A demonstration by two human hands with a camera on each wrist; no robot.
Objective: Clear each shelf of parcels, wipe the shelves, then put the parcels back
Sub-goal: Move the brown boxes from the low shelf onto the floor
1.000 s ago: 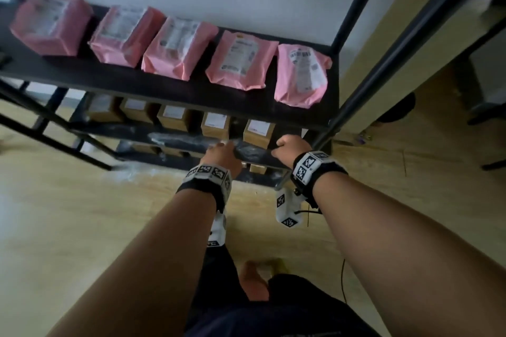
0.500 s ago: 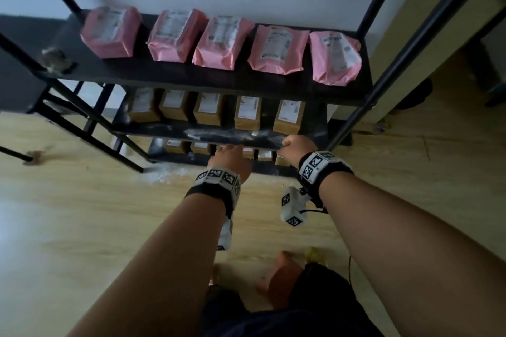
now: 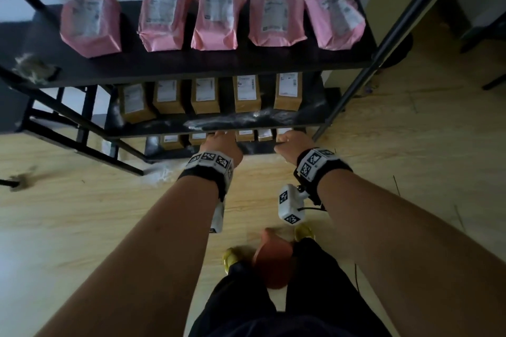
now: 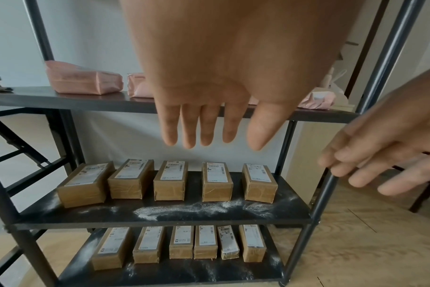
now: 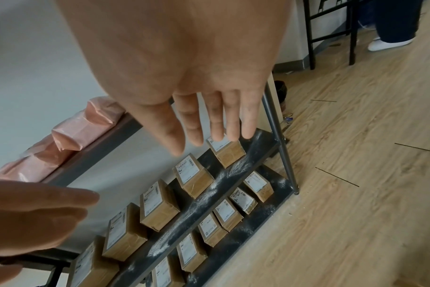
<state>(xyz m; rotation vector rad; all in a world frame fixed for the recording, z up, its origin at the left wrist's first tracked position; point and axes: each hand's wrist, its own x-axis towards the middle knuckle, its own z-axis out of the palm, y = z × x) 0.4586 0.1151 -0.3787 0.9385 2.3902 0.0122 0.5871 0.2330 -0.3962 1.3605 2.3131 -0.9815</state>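
Observation:
Several pink bag parcels (image 3: 213, 20) lie in a row on the upper black shelf (image 3: 191, 65). Brown cardboard parcels (image 4: 169, 180) stand on the middle shelf (image 4: 160, 219), which is streaked with white dust (image 4: 184, 208). More brown parcels (image 4: 205, 241) fill the dusty bottom shelf. My left hand (image 3: 221, 145) and right hand (image 3: 291, 142) hover side by side in front of the middle shelf's front edge. Both are empty, with fingers (image 4: 197, 124) straight and loosely spread. The right hand's fingers (image 5: 218, 120) point down toward the rightmost box.
A grey cloth (image 3: 32, 70) lies at the left end of the upper shelf. The rack's dark front post (image 3: 383, 46) slants just right of my right hand. White dust lies on the wooden floor (image 3: 161, 174) at the rack's foot. Another person's shoe (image 5: 388, 43) shows far right.
The head view has pulled back and swung left, so more of the rack and the cloth show. Both hands stay empty and have sunk slightly along the middle shelf's front edge.

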